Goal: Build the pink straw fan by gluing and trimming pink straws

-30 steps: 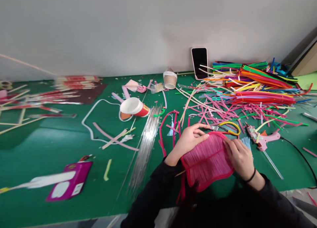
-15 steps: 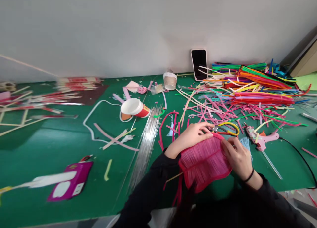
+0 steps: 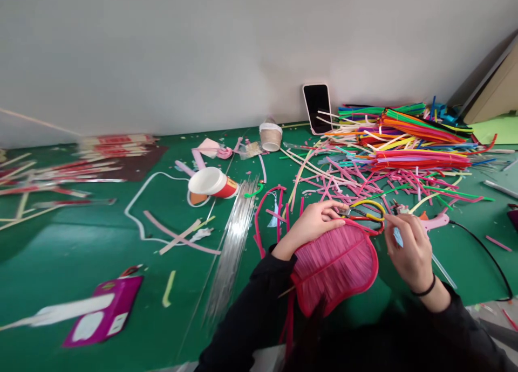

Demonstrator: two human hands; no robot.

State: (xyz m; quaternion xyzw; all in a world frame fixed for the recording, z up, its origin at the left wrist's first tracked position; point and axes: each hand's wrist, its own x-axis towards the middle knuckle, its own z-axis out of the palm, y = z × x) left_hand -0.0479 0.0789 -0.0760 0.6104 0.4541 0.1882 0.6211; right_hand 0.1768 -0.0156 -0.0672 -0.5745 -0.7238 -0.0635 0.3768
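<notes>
My left hand [image 3: 318, 221] is closed on the upper left edge of a pink leaf-shaped fan [image 3: 335, 264]. The fan has a fuzzy dark pink rim and a midrib, and a thin stick pokes out at its lower left. Just beyond the fan lie scissors [image 3: 370, 205] with yellow and red handles, their metal end close to my left fingertips. My right hand [image 3: 413, 248] is off the fan, to its right, with the fingers bent and apart. Through the gap between its thumb and fingers shows a light blue tassel [image 3: 398, 237]. Behind that hand lies a pink glue gun [image 3: 437, 222], partly hidden.
Bundles of coloured pipe cleaners [image 3: 421, 159] and pink cuttings lie at the back right. A phone [image 3: 318, 109] leans on the wall. Left of my arm are thin metal rods [image 3: 232, 242], a tipped paper cup [image 3: 214, 182], a white cable [image 3: 131, 202] and a purple pack [image 3: 103, 312].
My right hand has let go of the fan's upper right edge and moved right, towards the glue gun. My left hand keeps hold of the fan. The view has shifted slightly.
</notes>
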